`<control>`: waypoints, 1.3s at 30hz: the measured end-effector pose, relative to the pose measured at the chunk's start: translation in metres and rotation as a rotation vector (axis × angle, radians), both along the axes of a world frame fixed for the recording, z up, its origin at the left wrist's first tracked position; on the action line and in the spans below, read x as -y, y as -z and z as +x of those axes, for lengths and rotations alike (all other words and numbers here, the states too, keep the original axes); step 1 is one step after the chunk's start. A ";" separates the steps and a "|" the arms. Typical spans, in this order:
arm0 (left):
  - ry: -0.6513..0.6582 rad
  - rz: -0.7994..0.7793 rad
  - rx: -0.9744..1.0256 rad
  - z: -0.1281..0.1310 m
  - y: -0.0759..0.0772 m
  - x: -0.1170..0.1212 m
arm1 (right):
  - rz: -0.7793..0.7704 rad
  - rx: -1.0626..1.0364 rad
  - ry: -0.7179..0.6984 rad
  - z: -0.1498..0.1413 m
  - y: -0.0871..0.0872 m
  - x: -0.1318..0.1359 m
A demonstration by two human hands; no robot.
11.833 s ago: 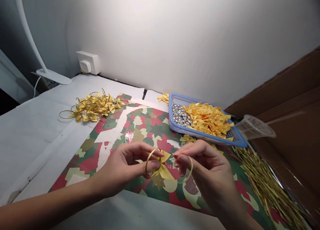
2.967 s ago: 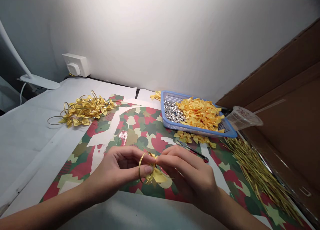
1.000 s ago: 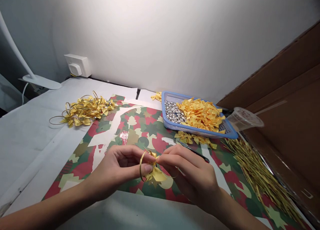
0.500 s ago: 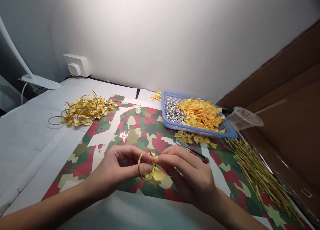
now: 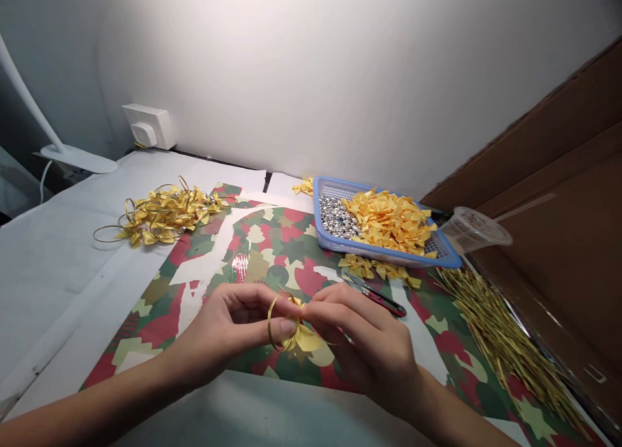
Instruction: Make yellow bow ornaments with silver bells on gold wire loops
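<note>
Between thumb and forefinger, my left hand (image 5: 243, 320) pinches a yellow ribbon bow (image 5: 304, 339) with a loop of gold wire (image 5: 271, 324) around it. Fingertips of my right hand (image 5: 372, 337) meet the left ones at the bow's upper part, closed on it there. A thin wire end sticks out below the right fingers. The exact spot where the fingers press is hidden. Just beyond my right hand lies a pair of dark tweezers (image 5: 379, 297), partly covered by the knuckles.
Finished-looking bows with gold wire loops (image 5: 168, 214) are heaped at the left. A blue basket (image 5: 389, 260) holds silver bells and yellow bows. Gold-coloured wire stems (image 5: 510, 343) lie at the right, beside a clear plastic cup (image 5: 479, 230) and cardboard (image 5: 558, 240). A lamp base (image 5: 80, 159) stands far left.
My right hand has shifted very slightly around the bow, showing a little more of the tweezers. Both hands keep their hold, and all else stays put.
</note>
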State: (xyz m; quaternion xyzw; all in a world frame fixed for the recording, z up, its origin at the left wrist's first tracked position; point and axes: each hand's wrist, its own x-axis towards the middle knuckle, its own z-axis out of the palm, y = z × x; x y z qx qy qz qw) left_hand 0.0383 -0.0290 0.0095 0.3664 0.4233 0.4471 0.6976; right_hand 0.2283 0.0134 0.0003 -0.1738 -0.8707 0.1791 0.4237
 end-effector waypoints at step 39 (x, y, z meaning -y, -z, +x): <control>-0.063 -0.069 -0.081 -0.002 -0.002 -0.003 | -0.436 -0.201 0.068 -0.005 0.001 0.005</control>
